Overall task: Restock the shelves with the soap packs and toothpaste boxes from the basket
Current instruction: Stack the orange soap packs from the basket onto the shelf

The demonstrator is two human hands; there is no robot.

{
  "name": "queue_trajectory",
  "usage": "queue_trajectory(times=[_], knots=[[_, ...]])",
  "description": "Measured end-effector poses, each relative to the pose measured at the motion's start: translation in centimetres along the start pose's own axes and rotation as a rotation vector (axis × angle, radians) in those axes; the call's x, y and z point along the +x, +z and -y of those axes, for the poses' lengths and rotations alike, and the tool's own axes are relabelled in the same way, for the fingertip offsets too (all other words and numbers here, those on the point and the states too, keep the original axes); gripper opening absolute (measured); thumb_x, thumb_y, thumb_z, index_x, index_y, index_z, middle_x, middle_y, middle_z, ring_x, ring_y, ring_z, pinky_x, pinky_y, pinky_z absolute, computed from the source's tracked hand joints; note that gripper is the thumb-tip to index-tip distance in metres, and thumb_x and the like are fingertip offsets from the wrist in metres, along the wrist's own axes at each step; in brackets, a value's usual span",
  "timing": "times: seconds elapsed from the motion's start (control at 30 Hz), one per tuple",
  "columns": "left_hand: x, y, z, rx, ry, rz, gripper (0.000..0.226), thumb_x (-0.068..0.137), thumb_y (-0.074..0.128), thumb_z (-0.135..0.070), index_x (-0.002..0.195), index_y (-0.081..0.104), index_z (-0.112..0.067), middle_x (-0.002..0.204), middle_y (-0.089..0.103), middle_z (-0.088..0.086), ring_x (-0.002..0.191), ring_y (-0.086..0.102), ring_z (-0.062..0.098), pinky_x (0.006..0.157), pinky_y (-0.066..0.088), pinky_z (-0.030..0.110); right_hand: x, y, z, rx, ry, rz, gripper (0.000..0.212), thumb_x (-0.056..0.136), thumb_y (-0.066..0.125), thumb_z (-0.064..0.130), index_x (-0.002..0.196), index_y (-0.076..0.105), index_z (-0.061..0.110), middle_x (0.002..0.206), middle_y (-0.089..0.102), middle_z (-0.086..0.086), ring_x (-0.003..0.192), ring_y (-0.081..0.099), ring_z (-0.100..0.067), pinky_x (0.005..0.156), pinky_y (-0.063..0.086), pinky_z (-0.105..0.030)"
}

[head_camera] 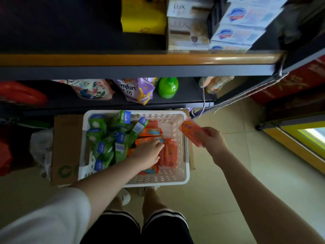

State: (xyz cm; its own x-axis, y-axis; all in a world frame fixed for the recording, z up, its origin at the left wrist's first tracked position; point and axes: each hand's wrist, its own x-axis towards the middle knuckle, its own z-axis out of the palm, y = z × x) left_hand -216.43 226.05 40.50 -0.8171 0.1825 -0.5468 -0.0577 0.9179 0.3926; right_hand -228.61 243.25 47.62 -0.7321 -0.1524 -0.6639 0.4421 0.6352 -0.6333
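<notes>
**Hands at the basket, one soap pack lifted**

Nearest the camera, a white sleeve (pixel 52 213) covers the left upper arm, and dark shorts with striped hems (pixel 140 226) show below, above pale shoes on the glossy tiled floor (pixel 228 191).

The left hand (pixel 149 154) reaches down into the white perforated plastic basket (pixel 177 180), fingers spread narrow and pressed onto the orange packs; whether it grips one I cannot tell. The right hand (pixel 212 140) is closed around a flat, rectangular orange-pink soap pack (pixel 190 131) in shiny wrap, held tilted above the basket's right rim.

Inside the basket, long green toothpaste boxes (pixel 112 138) of printed card lie jumbled on the left side, some leaning on end. Orange soap packs (pixel 169 152) and orange boxes fill the right side, partly under the left hand. The basket sits on a flattened brown cardboard carton (pixel 65 148), with a crumpled white plastic bag (pixel 41 147) just to its left.

Beyond it, a low dark shelf (pixel 175 103) carries soft printed refill pouches, a purple Comfort pouch (pixel 135 90) and a rounded green bottle (pixel 168 87). The upper shelf, edged with an orange strip (pixel 140 59), holds stacked cream Lux soap boxes (pixel 188 27), pale blue-and-white soap packs (pixel 241 27) and a yellow pack (pixel 142 16).
</notes>
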Motion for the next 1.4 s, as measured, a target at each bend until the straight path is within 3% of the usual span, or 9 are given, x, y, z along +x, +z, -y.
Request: queue_trajectory(times=[0.17, 0.33, 0.47, 0.57, 0.9, 1.0, 1.13, 1.3, 1.4], knots=[[5.2, 3.7, -1.0, 0.100, -0.040, 0.037, 0.068, 0.089, 0.054, -0.035, 0.144, 0.022, -0.010, 0.151, 0.028, 0.009, 0.138, 0.024, 0.029, 0.113, 0.024, 0.039, 1.1, -1.1, -2.7, 0.147, 0.027, -0.004, 0.011, 0.085, 0.063, 0.013, 0.092, 0.062, 0.005, 0.079, 0.060, -0.010, 0.069, 0.053, -0.021, 0.063, 0.042, -0.032], [7.3, 4.5, -2.0, 0.076, -0.093, 0.048, 0.073, 0.084, 0.058, -0.043, 0.144, 0.026, -0.016, 0.149, 0.032, 0.004, 0.137, 0.023, 0.031, 0.114, 0.021, 0.044, 1.2, -1.5, -3.7, 0.272, 0.022, 0.032, 0.006, 0.087, 0.060, 0.008, 0.092, 0.061, 0.009, 0.079, 0.059, -0.004, 0.065, 0.053, -0.015, 0.059, 0.043, -0.027], [6.6, 4.8, -2.8, -0.004, -0.096, 0.110, 0.059, 0.078, 0.067, -0.043, 0.126, 0.049, -0.014, 0.130, 0.048, 0.006, 0.121, 0.041, 0.026, 0.102, 0.035, 0.036, 0.5, -1.8, -4.0, 0.317, 0.081, 0.065, 0.005, 0.089, 0.058, 0.015, 0.092, 0.060, 0.017, 0.083, 0.060, -0.001, 0.072, 0.056, -0.014, 0.060, 0.047, -0.028], [3.9, 5.2, -3.3, -0.335, -0.172, 0.080, 0.046, 0.075, 0.073, -0.036, 0.113, 0.054, -0.017, 0.120, 0.058, 0.004, 0.105, 0.056, 0.021, 0.087, 0.045, 0.028, -0.2, -2.2, -3.6, 0.328, 0.088, 0.074, 0.005, 0.090, 0.057, 0.016, 0.093, 0.060, 0.019, 0.086, 0.061, -0.002, 0.075, 0.058, -0.016, 0.061, 0.049, -0.029], [-7.0, -9.4, -0.5, -0.876, -0.290, -0.461, 0.037, 0.076, 0.076, -0.022, 0.110, 0.062, -0.018, 0.101, 0.065, 0.000, 0.091, 0.061, 0.011, 0.073, 0.044, 0.014, -2.7, -3.3, 4.2, 0.328, -0.027, 0.218, 0.033, 0.089, 0.057, 0.007, 0.119, 0.051, -0.002, 0.109, 0.058, -0.018, 0.088, 0.056, -0.029, 0.071, 0.047, -0.032], [-10.5, -13.9, 0.7, -1.014, -0.260, -0.686, 0.027, 0.080, 0.070, -0.022, 0.101, 0.059, -0.034, 0.100, 0.061, -0.003, 0.083, 0.057, 0.000, 0.067, 0.044, 0.004, -3.5, -1.8, 8.7, 0.342, -0.124, 0.248, 0.024, 0.088, 0.056, 0.004, 0.112, 0.052, 0.004, 0.099, 0.059, -0.010, 0.076, 0.058, -0.020, 0.054, 0.051, -0.017], [-14.4, -18.0, 3.0, -1.455, -0.360, -0.910, 0.011, 0.092, 0.054, -0.017, 0.102, 0.052, -0.021, 0.091, 0.054, -0.002, 0.079, 0.056, 0.009, 0.056, 0.050, 0.014, -4.7, 0.9, 14.8, 0.378, -0.228, 0.326, 0.012, 0.085, 0.062, 0.010, 0.097, 0.059, 0.012, 0.090, 0.064, -0.007, 0.075, 0.060, -0.020, 0.057, 0.048, -0.023], [-18.0, -20.8, 7.4, -1.793, -0.405, -0.863, 0.007, 0.092, 0.053, -0.028, 0.094, 0.053, -0.021, 0.098, 0.058, 0.000, 0.099, 0.054, 0.017, 0.088, 0.044, 0.035, -6.5, 5.7, 20.5, 0.377, -0.276, 0.311, 0.011, 0.089, 0.057, 0.008, 0.098, 0.055, 0.013, 0.089, 0.061, -0.005, 0.074, 0.058, -0.017, 0.057, 0.048, -0.024], [-19.9, -21.5, 9.8, -1.862, -0.408, -0.824, 0.028, 0.085, 0.061, -0.032, 0.106, 0.051, -0.015, 0.112, 0.058, 0.004, 0.106, 0.053, 0.019, 0.098, 0.042, 0.041, -7.2, 9.0, 21.9, 0.336, -0.297, 0.257, 0.009, 0.087, 0.060, 0.009, 0.094, 0.055, 0.013, 0.088, 0.060, -0.006, 0.072, 0.057, -0.016, 0.064, 0.046, -0.027]])
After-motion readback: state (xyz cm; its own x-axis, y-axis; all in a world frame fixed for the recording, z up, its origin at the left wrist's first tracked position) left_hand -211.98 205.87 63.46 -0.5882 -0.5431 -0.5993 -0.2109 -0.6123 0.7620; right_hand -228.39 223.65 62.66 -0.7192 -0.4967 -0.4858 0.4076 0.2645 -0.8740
